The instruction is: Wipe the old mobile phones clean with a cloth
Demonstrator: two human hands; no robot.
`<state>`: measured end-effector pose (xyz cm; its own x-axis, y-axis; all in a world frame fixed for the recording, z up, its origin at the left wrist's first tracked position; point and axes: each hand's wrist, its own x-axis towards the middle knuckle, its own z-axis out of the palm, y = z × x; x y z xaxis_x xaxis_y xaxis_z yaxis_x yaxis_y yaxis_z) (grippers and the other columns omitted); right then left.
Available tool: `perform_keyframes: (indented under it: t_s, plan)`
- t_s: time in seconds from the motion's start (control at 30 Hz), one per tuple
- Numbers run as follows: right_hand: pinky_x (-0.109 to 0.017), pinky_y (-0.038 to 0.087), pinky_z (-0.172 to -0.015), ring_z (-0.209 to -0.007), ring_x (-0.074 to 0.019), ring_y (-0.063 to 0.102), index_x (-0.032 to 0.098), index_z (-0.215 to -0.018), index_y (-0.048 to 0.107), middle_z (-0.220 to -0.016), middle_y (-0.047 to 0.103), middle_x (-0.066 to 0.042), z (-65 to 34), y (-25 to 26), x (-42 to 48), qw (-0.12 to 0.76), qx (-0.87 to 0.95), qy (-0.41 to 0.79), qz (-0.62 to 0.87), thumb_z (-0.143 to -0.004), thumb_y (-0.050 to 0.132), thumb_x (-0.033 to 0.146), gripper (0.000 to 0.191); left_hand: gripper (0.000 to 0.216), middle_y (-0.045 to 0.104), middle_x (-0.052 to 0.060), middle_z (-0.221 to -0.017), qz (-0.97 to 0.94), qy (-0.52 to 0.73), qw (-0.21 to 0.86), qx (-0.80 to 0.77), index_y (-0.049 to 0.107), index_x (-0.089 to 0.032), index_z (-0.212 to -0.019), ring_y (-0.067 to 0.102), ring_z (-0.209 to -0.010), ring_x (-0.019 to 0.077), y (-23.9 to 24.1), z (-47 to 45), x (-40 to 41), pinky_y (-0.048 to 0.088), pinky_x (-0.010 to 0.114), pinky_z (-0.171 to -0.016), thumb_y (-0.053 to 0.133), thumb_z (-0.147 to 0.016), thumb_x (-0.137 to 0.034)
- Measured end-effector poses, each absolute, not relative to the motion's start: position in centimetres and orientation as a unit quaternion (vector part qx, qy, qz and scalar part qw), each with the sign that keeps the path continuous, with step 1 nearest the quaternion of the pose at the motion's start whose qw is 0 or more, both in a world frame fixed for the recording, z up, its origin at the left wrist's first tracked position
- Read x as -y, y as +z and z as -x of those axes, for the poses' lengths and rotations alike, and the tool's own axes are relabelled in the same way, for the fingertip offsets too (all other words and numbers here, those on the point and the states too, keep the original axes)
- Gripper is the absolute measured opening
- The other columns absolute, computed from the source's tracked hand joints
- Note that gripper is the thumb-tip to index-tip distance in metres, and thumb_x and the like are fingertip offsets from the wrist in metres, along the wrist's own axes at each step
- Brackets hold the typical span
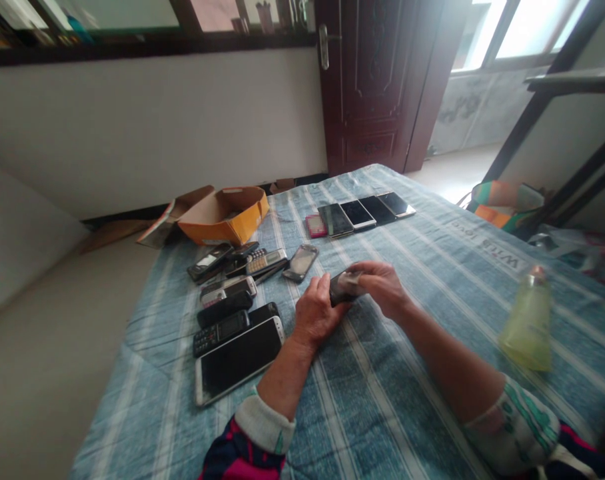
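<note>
Orange box (242, 225) open; L hand (316, 315) + R hand (384, 288) grip dark phone (342, 289).

Pale blue bench cloth (382, 400) with white stripes, orange-yellow cardboard box (227, 217) with a brown inside. Black and grey keypad phones (221, 329), a white-framed phone (238, 360) with a black screen, a pink phone (315, 226) beside dark glossy phones (367, 212), black for the held phone (343, 287). Translucent yellow-green bottle (527, 327), dark reddish-brown door (377, 80), navy-and-pink left sleeve (242, 453) with a pale cuff, white right sleeve (522, 420) with green marks.
</note>
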<state>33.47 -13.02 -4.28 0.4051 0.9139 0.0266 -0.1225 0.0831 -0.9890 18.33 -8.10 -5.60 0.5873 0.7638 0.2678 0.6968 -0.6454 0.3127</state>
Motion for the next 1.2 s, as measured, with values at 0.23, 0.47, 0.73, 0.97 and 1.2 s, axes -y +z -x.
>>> perform_keyframes:
  t_s: [0.23,0.47,0.73,0.97,1.2]
  plan:
    - [-0.021,0.042,-0.048,-0.055,-0.012,0.058,0.015,-0.083,0.07,-0.067,0.068,-0.001,-34.0,-3.9,13.1,0.682,0.212,0.514,0.474,-0.054,0.067,0.018,0.03,0.056,0.061,0.009,-0.108,-0.891,0.183,0.098,-0.404,0.054,-0.018,-0.115,0.063,-0.097,0.0253,-4.9,-18.2,8.3,0.052,0.032,-0.076,0.073,-0.074,-0.051]
    - [-0.022,0.046,-0.047,-0.056,-0.0122,0.06,0.014,-0.085,0.069,-0.071,0.069,-0.003,-34.4,-3.9,13.0,0.68,0.192,0.542,0.454,-0.059,0.074,0.019,0.027,0.058,0.06,0.008,-0.102,-0.898,0.188,0.108,-0.382,0.057,-0.016,-0.108,0.062,-0.092,0.024,-5.2,-18.0,8.0,0.051,0.032,-0.073,0.062,-0.078,-0.066]
    - [-0.025,0.049,-0.052,-0.058,-0.0131,0.061,0.014,-0.085,0.069,-0.074,0.07,-0.004,-34.6,-3.9,12.9,0.684,0.184,0.54,0.454,-0.059,0.077,0.023,0.028,0.053,0.059,0.008,-0.101,-0.899,0.179,0.11,-0.385,0.058,-0.017,-0.107,0.061,-0.092,0.0236,-5.0,-18.1,8.1,0.051,0.032,-0.074,0.064,-0.079,-0.06]
    - [-0.033,0.052,-0.074,-0.077,-0.0179,0.064,0.018,-0.089,0.068,-0.084,0.07,-0.003,-34.7,-4.9,12.4,0.71,0.303,0.313,0.554,-0.067,0.064,0.024,0.023,0.045,0.06,0.007,-0.104,-0.891,0.165,0.103,-0.41,0.058,-0.018,-0.106,0.062,-0.096,0.0235,-4.6,-18.3,8.5,0.051,0.031,-0.077,0.076,-0.073,-0.044]
    - [-0.031,0.045,-0.083,-0.093,-0.0199,0.06,0.019,-0.102,0.067,-0.104,0.067,-0.009,-33.5,-5.4,13.2,0.386,0.619,0.029,0.683,-0.079,0.042,0.006,0.036,0.04,0.061,0.006,-0.101,-0.893,0.176,0.093,-0.404,0.057,-0.02,-0.102,0.062,-0.093,0.0227,-4.9,-18.3,8.3,0.05,0.029,-0.073,0.071,-0.077,-0.047]
